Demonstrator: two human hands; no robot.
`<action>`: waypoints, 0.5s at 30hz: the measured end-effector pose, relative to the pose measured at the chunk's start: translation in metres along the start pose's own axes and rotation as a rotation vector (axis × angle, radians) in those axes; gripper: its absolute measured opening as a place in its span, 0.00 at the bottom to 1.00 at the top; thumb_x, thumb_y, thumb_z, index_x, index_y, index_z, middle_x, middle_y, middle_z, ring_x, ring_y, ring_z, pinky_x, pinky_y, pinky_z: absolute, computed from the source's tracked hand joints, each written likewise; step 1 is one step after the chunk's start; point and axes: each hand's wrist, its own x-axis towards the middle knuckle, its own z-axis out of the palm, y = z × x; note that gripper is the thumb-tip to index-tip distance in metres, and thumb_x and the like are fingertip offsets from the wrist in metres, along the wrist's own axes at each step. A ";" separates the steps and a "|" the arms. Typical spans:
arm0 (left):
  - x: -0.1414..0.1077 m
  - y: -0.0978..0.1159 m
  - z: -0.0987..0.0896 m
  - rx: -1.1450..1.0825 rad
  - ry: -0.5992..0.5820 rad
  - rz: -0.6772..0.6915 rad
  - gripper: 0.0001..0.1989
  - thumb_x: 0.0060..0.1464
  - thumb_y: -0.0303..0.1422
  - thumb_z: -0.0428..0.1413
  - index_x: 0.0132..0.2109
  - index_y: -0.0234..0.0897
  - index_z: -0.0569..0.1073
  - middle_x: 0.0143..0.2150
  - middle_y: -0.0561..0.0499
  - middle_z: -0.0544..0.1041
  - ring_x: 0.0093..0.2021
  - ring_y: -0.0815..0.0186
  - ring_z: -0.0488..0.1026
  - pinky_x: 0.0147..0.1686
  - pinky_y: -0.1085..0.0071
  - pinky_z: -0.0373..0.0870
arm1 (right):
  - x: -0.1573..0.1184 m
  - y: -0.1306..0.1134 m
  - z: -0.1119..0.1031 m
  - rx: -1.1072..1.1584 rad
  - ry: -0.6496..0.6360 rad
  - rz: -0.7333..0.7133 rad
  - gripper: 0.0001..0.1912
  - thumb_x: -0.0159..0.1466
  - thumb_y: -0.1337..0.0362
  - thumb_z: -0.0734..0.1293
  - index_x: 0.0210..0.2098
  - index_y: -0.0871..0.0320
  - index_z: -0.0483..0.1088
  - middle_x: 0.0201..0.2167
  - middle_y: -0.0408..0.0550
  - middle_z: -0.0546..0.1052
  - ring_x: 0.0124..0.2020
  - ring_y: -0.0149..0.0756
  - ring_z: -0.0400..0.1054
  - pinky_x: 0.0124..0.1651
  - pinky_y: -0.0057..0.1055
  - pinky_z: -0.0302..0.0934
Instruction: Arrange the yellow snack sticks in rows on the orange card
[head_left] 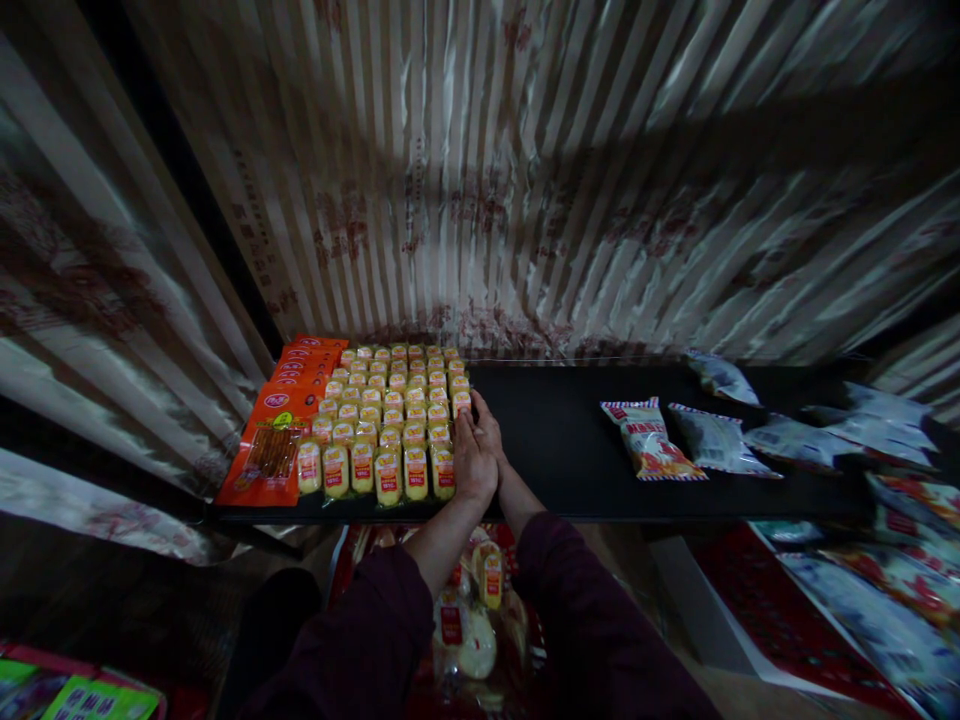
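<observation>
Rows of small yellow snack cakes in clear wrappers with red-and-white labels [388, 478] stand close together on a black shelf [555, 440]. At the right end of the block, my left hand [474, 468] has its fingers closed at the lower front of one wrapped snack cake [461, 402]. My right hand [489, 428] lies behind and to the right of the left, its fingertips along the same cake's right side. The two hands overlap, so part of the right palm and fingers is hidden.
Orange snack packets [274, 440] line the shelf's left end. On the right lie a red-and-white bag [649, 440] and several pale bags [720, 440]. More wrapped cakes [469, 640] fill a red container below. A red-and-white box [795, 610] stands lower right; striped sheeting [480, 180] hangs behind.
</observation>
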 end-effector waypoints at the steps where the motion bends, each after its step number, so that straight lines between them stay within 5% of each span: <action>1: 0.000 0.000 0.000 0.001 0.006 -0.009 0.26 0.62 0.30 0.40 0.67 0.32 0.56 0.68 0.41 0.58 0.70 0.60 0.50 0.68 0.66 0.44 | -0.006 -0.002 0.005 -0.002 0.004 -0.004 0.27 0.63 0.61 0.59 0.62 0.51 0.61 0.60 0.48 0.69 0.65 0.42 0.55 0.65 0.42 0.54; 15: -0.009 0.002 0.004 -0.007 0.052 -0.025 0.28 0.60 0.30 0.42 0.67 0.32 0.55 0.68 0.42 0.58 0.70 0.62 0.48 0.68 0.68 0.45 | -0.022 -0.004 0.009 0.078 0.022 0.024 0.26 0.64 0.64 0.52 0.61 0.49 0.62 0.60 0.46 0.69 0.66 0.45 0.54 0.68 0.47 0.46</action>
